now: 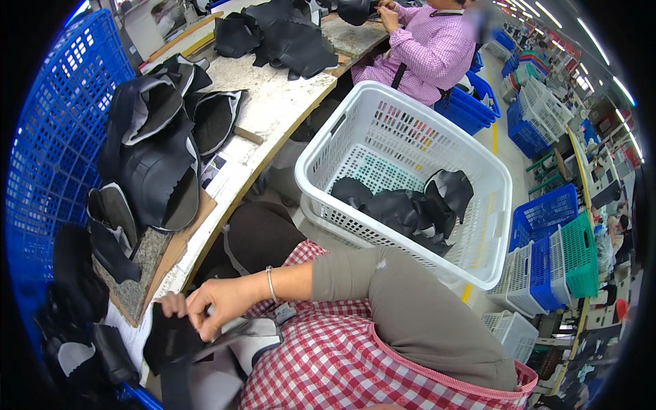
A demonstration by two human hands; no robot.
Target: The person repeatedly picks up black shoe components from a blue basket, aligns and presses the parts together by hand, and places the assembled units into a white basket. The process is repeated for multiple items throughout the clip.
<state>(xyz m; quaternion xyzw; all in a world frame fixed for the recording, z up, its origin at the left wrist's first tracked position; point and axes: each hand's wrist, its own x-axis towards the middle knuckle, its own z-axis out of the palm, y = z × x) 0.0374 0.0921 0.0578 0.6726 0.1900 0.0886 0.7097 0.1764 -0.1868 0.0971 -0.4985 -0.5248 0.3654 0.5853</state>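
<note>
At the near table edge, both hands are on a black leather shoe upper with pale lining showing on one side. My right hand, a bracelet at its wrist, pinches the upper's edge with thumb and fingers. Only the fingertips of my left hand show, curled over the upper's far edge; the rest is hidden behind the leather. Just beyond them, several stitched black shoe uppers are heaped on the table. A smaller upper with grey lining lies nearest to my hands.
A white plastic basket holding black uppers stands right of the table. A blue crate rises at the left, with dark pieces below it. Across the table's far end sits a co-worker in a pink checked shirt. Stacked crates line the aisle.
</note>
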